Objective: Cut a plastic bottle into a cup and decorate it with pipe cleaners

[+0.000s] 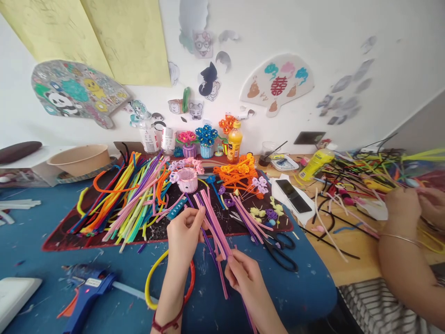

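A bundle of pink and purple pipe cleaners slants between my two hands over the near edge of the dark mat. My right hand is closed around the lower part of the bundle. Higher up, my left hand has thumb and fingers pinched together at the bundle's left side, on pipe cleaners there. Just beyond stands a small pink pot with pink flowers at its rim. More pink and purple pipe cleaners lie to the right, beside black-handled scissors.
A blue glue gun lies at front left. Many coloured pipe cleaners cover the mat's left. Behind are orange flowers, a juice bottle and a blue flower pot. At right, a phone and another person's arm.
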### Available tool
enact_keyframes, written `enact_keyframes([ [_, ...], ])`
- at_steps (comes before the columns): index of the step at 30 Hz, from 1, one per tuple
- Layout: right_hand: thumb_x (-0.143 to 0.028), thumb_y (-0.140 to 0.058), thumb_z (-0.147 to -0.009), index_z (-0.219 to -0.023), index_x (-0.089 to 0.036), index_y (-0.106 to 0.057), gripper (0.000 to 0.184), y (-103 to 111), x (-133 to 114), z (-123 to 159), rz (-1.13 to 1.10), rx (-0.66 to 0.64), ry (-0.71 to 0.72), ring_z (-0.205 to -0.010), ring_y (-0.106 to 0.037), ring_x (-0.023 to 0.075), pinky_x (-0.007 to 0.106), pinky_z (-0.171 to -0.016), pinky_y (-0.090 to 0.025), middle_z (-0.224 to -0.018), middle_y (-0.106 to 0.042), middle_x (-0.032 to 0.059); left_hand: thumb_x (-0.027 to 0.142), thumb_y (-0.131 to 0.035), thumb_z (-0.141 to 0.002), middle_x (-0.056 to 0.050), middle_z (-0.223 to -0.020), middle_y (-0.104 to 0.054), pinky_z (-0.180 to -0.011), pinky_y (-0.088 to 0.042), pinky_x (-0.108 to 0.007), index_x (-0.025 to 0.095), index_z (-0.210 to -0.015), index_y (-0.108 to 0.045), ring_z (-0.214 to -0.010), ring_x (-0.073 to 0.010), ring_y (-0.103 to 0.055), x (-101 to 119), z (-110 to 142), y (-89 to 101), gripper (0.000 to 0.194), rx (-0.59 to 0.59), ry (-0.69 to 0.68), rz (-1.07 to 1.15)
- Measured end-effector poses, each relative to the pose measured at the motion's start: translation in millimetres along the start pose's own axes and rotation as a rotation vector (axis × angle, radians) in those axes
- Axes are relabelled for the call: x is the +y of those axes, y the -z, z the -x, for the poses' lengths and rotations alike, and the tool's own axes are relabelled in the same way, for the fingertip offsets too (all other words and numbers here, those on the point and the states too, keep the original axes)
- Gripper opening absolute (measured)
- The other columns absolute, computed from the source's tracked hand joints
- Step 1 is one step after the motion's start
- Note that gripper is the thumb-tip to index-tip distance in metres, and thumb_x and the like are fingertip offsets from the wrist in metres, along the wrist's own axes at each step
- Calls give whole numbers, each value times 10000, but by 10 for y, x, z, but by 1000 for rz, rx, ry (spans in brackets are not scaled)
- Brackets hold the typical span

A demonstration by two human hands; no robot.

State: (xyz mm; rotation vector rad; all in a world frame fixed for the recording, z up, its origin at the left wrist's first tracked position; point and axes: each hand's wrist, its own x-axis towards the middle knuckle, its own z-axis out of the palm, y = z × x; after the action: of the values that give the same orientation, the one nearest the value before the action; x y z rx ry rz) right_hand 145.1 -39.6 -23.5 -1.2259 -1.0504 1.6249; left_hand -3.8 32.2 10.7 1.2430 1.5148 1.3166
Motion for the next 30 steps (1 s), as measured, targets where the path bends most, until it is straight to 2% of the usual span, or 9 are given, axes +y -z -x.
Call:
enact_keyframes([
  [30, -647, -524, -875, -884, -150, -678, 521, 20, -29, 11, 13, 1, 27, -499, -296, 104, 262, -498, -215, -539, -356, -65, 512, -648, -818, 42, -508, -622, -343, -332, -185, 192, -651, -609, -306, -72, -476, 24, -7, -14, 363, 4, 20, -6],
])
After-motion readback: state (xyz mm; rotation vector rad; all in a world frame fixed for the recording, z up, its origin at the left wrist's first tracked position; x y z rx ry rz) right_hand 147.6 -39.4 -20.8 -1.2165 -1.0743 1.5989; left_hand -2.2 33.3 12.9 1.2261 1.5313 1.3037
